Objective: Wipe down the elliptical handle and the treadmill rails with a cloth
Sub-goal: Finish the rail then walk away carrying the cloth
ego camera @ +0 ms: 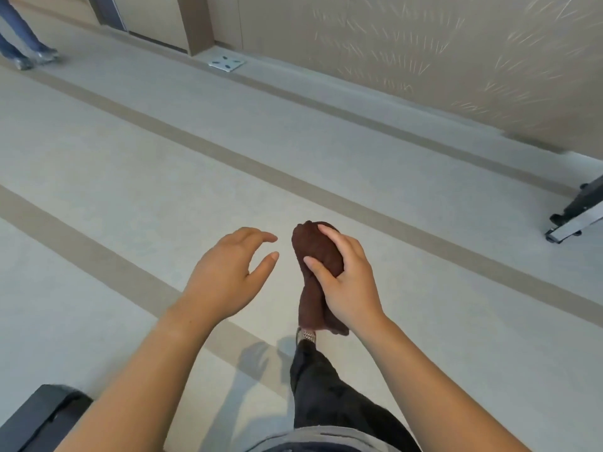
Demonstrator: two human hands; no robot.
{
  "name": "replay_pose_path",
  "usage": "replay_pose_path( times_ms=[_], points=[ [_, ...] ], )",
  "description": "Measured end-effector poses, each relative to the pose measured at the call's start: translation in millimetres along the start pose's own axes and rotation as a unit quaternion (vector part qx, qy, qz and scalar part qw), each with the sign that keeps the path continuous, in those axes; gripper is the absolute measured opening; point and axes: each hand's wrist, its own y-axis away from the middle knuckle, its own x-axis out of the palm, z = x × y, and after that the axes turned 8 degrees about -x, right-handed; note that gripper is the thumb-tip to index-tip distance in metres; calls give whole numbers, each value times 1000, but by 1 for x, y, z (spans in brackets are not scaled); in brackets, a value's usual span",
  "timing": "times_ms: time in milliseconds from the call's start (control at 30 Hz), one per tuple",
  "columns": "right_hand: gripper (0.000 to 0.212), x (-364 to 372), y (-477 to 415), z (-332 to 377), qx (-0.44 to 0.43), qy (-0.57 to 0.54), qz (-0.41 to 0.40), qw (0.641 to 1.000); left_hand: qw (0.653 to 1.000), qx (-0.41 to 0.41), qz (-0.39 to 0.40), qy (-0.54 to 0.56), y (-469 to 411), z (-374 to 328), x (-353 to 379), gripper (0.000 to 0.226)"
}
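Observation:
A dark brown cloth, bunched into a roll, is gripped in my right hand in front of me, above the floor. Its lower end hangs below my palm. My left hand hovers just left of the cloth with fingers spread and curved, holding nothing and not touching it. No elliptical handle or treadmill rail is in view; only a black and silver machine base pokes in at the right edge.
Pale grey floor with tan stripes runs diagonally. A beige patterned wall stands ahead. A white scale lies by the wall. Another person's legs are at the top left. A dark object sits at the bottom left. My leg steps forward.

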Motion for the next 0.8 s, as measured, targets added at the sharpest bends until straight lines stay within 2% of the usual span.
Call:
replay_pose_path(
  times_ms=[167, 367, 600, 800],
  points=[
    [47, 15, -152, -46, -2, 4, -19, 1000, 999, 33, 1, -19, -167, 14, -5, 36],
    [48, 50, -346, -64, -40, -16, 22, 999, 999, -21, -25, -21, -335, 60, -42, 37],
    [48, 148, -535, -73, -74, -55, 102, 990, 991, -115, -66, 2, -485, 150, -82, 34],
    [46, 251, -708, -74, -85, -59, 125, 987, 986, -134, -93, 19, -633, 249, -132, 33]
  ],
)
